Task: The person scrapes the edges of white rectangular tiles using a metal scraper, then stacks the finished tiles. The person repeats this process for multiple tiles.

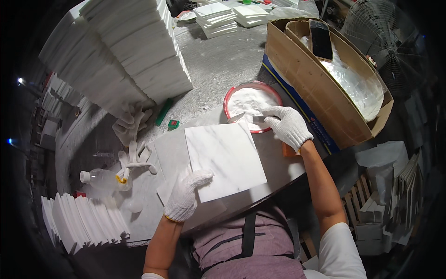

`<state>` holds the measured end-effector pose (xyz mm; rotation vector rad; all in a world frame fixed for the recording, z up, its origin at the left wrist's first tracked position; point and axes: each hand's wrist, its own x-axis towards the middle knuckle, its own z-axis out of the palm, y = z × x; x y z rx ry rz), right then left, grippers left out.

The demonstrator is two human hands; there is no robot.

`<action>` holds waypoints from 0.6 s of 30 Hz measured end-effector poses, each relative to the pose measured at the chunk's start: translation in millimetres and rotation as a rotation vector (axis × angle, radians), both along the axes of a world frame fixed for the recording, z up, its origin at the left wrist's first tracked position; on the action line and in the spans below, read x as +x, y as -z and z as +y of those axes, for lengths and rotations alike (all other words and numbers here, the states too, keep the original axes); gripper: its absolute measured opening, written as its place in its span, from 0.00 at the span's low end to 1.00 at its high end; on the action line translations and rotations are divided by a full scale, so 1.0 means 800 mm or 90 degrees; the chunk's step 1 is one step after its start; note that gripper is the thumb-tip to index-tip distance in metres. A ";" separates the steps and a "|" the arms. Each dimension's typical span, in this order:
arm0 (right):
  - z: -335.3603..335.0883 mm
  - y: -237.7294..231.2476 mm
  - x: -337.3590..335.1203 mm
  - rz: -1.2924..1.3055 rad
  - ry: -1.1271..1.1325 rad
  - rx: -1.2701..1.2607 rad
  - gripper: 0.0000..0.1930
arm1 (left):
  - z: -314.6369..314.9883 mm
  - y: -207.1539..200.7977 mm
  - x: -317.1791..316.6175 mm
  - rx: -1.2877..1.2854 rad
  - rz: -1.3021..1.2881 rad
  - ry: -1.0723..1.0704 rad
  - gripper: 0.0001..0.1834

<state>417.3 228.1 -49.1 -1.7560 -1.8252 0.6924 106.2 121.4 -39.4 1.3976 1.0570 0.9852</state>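
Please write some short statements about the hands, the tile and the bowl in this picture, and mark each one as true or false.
1. The left hand rests on the white marble tile. True.
2. The right hand holds a scraper over the red-rimmed bowl. True.
3. Both hands are bare. False: both wear white knit gloves.
4. The bowl holds blue paint. False: it holds white paste.
5. The plastic bottle stands upright. False: it lies on its side.
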 end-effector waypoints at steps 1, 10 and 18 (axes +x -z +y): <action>0.000 0.001 0.005 0.079 0.011 -0.052 0.16 | 0.006 -0.002 0.003 -0.004 -0.006 0.002 0.13; -0.014 -0.042 0.005 0.537 0.080 -0.158 0.19 | 0.048 -0.018 0.029 -0.265 -0.161 -0.049 0.13; -0.030 -0.049 -0.017 0.156 0.000 0.143 0.14 | 0.060 -0.031 0.046 -0.270 -0.166 -0.042 0.14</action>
